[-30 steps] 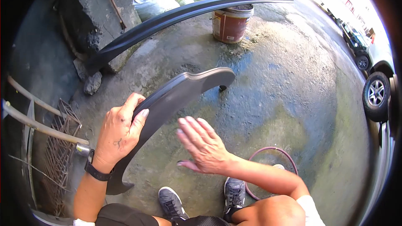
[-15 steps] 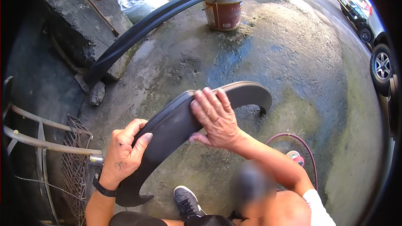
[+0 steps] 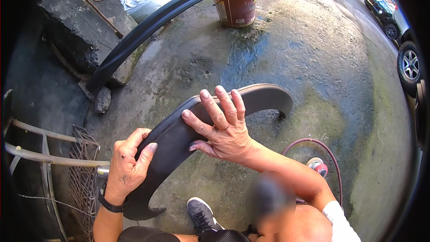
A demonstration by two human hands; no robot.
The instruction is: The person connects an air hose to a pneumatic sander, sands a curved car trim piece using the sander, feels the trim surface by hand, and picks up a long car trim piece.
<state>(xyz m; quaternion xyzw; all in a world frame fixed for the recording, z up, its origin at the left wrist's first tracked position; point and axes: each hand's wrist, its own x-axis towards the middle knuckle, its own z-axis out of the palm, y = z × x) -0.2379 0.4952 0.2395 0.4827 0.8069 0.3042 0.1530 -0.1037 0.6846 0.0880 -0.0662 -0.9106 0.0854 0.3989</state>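
Note:
A curved dark grey panel (image 3: 168, 150) with a hooked far end slants across the middle, above the ground. My left hand (image 3: 131, 163), with a black watch at the wrist, grips its left edge, thumb on the face and fingers round the rim. On the panel's face, near the notch in its upper edge, lies my right hand (image 3: 221, 127) with its fingers spread. Farther off, a long curved black strip (image 3: 165, 13) runs from a concrete block to past a reddish-brown bucket (image 3: 236, 6).
At the left are a concrete block (image 3: 89, 27), metal tubes (image 3: 58, 157) and a rusty lattice (image 3: 84, 179). White sacks (image 3: 150, 0) lie at the back. A hose (image 3: 333, 161) and a round red tool (image 3: 319, 166) are at the lower right. Vehicles (image 3: 408, 65) stand far right.
My right hand has come from beside the panel onto its face, and its fingers have since spread wider. The view has shifted, and the panel's far end now appears farther right.

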